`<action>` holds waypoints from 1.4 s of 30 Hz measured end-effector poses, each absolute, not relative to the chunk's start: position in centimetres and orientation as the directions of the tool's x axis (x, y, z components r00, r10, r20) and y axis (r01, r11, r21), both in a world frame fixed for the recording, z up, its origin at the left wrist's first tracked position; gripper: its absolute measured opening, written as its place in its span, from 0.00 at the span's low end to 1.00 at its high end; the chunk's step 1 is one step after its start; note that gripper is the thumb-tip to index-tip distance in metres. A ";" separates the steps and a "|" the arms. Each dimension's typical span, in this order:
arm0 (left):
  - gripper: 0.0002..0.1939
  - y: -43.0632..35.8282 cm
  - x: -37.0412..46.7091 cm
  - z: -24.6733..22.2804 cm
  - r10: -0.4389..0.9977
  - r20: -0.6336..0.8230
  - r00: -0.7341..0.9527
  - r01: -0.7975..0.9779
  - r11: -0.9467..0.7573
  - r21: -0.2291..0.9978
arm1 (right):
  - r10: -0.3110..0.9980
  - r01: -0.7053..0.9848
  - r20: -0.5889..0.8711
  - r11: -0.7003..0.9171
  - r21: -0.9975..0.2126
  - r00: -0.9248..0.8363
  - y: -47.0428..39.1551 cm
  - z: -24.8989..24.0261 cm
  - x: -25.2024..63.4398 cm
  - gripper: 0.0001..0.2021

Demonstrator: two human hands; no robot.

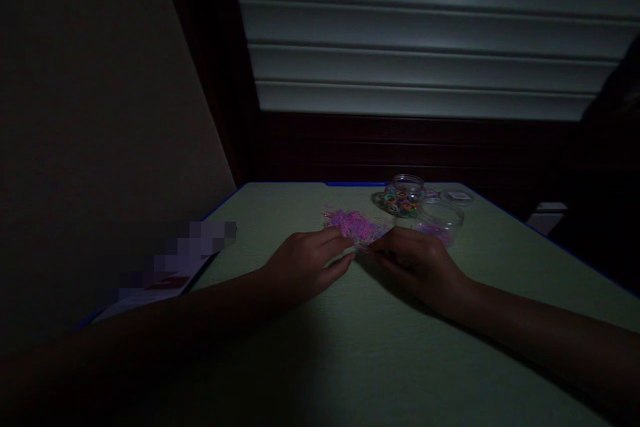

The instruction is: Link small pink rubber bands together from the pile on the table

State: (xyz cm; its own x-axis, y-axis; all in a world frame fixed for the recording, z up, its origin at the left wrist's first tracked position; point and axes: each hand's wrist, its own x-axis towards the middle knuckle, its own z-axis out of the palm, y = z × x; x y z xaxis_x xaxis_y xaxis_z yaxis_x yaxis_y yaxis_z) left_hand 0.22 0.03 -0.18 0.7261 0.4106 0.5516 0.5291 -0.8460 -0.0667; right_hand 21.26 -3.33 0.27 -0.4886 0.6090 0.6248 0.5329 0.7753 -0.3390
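A loose pile of thin pink and purple pieces (pixel 356 225) lies on the pale green table (pixel 320 360). Just in front of it, my left hand (pixel 313 261) has its thumb and fingers brought close together at the tips. My right hand (pixel 420 263) faces it with fingertips pinched, close to the left fingertips. Something small and pale shows between the two hands, too dim to make out. Right behind my right hand is a clear open jar (pixel 453 220) with some pink and purple pieces inside. Behind that, a second clear jar (pixel 404 199) holds multicoloured bands.
A clear round lid (pixel 457 197) lies at the table's back right. Papers or a booklet (pixel 165 280) rest along the left edge. Beyond the table stands a dark wooden frame with pale slats (pixel 410 33). A wall (pixel 100 80) is at the left.
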 end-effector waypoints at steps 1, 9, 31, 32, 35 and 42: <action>0.13 0.1 0.2 -0.2 0.422 0.552 0.719 0.533 -0.845 -0.049 | 0.607 0.530 0.626 0.777 -0.339 -0.490 -3.3 0.3 21.3 0.08; 0.13 0.0 0.3 -0.1 0.441 0.524 0.729 0.505 -0.863 0.024 | 0.607 0.539 0.616 0.776 -0.327 -0.502 -3.3 0.2 21.4 0.08; 0.12 0.0 0.2 0.1 0.394 0.472 0.789 0.435 -0.900 0.023 | 0.610 0.555 0.603 0.773 -0.308 -0.514 -3.2 0.3 21.4 0.08; 0.11 0.0 0.2 0.1 0.400 0.462 0.791 0.440 -0.898 0.023 | 0.615 0.562 0.596 0.768 -0.306 -0.516 -3.2 0.3 21.4 0.08; 0.12 0.0 0.2 0.2 0.409 0.440 0.800 0.447 -0.894 0.018 | 0.620 0.576 0.594 0.762 -0.297 -0.513 -3.2 0.2 21.5 0.07; 0.12 0.0 0.1 0.4 0.431 0.414 0.801 0.457 -0.889 0.041 | 0.620 0.587 0.613 0.755 -0.293 -0.490 -3.1 0.0 21.3 0.08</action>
